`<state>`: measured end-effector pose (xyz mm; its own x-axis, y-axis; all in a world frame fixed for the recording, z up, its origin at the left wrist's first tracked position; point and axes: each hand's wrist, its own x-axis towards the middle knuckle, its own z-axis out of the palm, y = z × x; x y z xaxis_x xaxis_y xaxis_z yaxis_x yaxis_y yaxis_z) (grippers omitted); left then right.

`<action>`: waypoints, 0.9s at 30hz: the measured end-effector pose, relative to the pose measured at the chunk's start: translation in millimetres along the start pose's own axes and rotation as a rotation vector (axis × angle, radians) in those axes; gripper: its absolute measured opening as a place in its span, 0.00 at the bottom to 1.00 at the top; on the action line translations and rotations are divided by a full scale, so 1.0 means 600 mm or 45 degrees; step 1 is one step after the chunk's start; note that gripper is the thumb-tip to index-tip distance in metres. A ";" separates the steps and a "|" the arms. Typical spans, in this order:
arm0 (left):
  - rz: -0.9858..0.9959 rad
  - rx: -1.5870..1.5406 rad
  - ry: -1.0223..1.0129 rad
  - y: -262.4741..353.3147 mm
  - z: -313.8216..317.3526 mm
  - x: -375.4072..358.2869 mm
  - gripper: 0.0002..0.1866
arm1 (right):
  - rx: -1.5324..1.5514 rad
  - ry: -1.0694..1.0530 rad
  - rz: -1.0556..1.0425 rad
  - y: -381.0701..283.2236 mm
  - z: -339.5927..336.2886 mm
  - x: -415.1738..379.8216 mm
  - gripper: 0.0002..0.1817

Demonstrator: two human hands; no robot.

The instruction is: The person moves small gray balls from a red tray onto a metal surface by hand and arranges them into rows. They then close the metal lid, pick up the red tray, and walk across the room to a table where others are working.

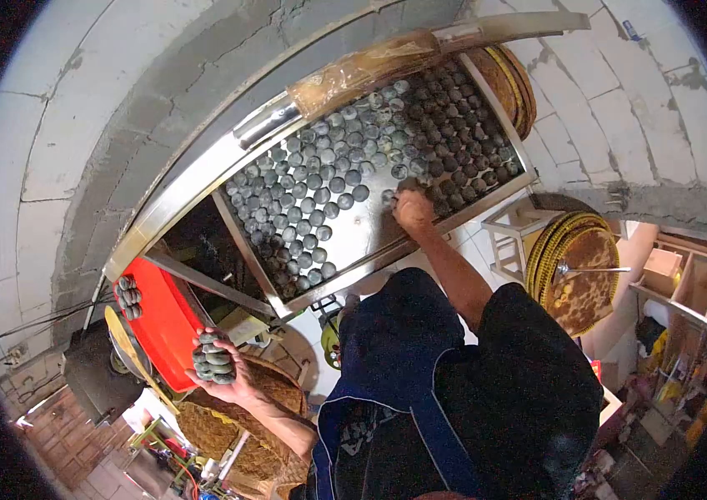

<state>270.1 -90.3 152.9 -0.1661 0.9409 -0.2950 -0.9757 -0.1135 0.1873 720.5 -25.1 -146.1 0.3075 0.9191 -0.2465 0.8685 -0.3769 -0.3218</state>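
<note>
Palm up at the lower left, my left hand (238, 385) is wrapped round several stacked grey-green round cakes (213, 360), just beside a red tray (162, 329). My right hand (413, 210) reaches onto a wide metal pan (358, 242), its fingers pinched at a small round cake (388, 198) near the bare strip of the pan. Rows of grey-green cakes (303, 204) lie left of this hand, and darker brownish ones (458, 137) lie to its right. The fingertips of the right hand are partly hidden by the hand itself.
A few more cakes (129, 297) sit at the far end of the red tray. A raised metal bar (362, 75) runs along the pan's back. Round woven trays (574, 271) stand on a stool at the right, with wooden shelves (691, 279) beyond.
</note>
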 end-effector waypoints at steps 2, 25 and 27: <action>-0.026 0.007 0.010 -0.003 -0.002 0.002 0.30 | 0.115 0.289 -0.031 -0.015 0.016 -0.001 0.16; 0.003 -0.007 0.060 -0.012 -0.006 -0.014 0.32 | 0.534 0.348 -0.104 -0.040 -0.047 0.013 0.20; 0.013 0.008 0.045 -0.015 -0.010 -0.014 0.32 | 0.470 0.356 -0.143 -0.052 -0.078 0.005 0.21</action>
<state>279.2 -99.0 147.7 -0.1810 0.9278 -0.3263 -0.9731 -0.1208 0.1962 712.9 -5.1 -94.0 0.3563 0.9332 0.0473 0.7218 -0.2428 -0.6481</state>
